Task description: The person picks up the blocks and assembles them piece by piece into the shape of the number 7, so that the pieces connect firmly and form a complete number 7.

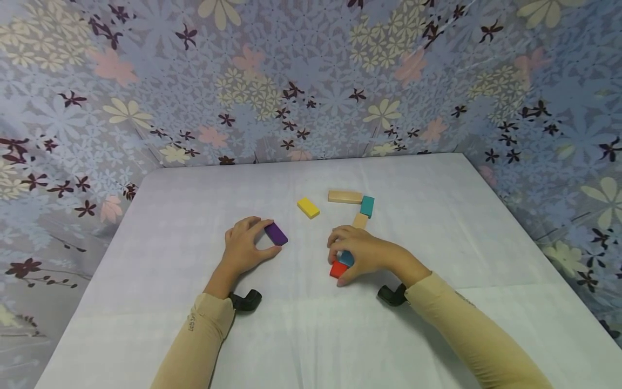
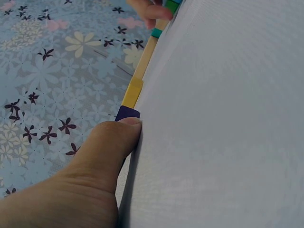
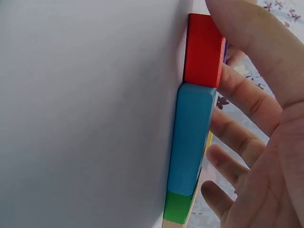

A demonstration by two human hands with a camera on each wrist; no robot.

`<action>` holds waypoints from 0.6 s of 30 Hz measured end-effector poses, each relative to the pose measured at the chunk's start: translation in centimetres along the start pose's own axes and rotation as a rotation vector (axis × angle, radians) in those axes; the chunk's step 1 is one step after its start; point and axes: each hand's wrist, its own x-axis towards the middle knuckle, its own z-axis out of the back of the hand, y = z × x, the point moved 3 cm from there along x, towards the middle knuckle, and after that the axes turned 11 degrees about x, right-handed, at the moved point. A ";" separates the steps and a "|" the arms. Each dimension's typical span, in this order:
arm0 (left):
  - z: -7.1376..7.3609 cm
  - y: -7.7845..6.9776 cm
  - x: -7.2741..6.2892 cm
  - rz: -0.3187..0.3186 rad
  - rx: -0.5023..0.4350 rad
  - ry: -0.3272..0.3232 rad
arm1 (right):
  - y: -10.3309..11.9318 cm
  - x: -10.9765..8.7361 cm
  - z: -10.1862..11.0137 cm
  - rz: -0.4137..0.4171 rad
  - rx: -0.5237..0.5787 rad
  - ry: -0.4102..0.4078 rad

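Observation:
In the head view my left hand point(image 1: 244, 247) pinches a purple block point(image 1: 276, 234) between thumb and fingers, flat on the table. The left wrist view has the thumb against the end of that purple block point(image 2: 127, 113). My right hand point(image 1: 366, 251) is curled around a red block point(image 1: 338, 269), thumb on its near side and fingers on the far side. A blue block point(image 1: 346, 259) meets the red one, partly under the hand. In the right wrist view a green block point(image 3: 178, 207) follows the blue block point(image 3: 192, 137); the hand hides it from the head.
Beyond the right hand, a light wooden block point(image 1: 360, 221), a teal block point(image 1: 367, 206) and a long wooden block point(image 1: 345, 196) continue the bent row. A yellow block point(image 1: 308, 207) lies apart, between the hands and farther back. White cloth covers the table point(image 1: 301, 335); a flowered curtain point(image 1: 311, 81) hangs behind.

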 end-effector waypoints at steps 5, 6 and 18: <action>0.2 0.0 0.1 0.005 -0.003 0.009 | 0.0 0.1 0.1 -0.001 -0.004 0.000; 0.2 0.0 0.1 0.005 -0.007 0.010 | 0.1 0.1 0.1 -0.002 -0.006 0.000; 1.0 0.3 0.7 -0.004 -0.018 0.026 | 0.7 0.3 0.6 -0.026 0.021 0.005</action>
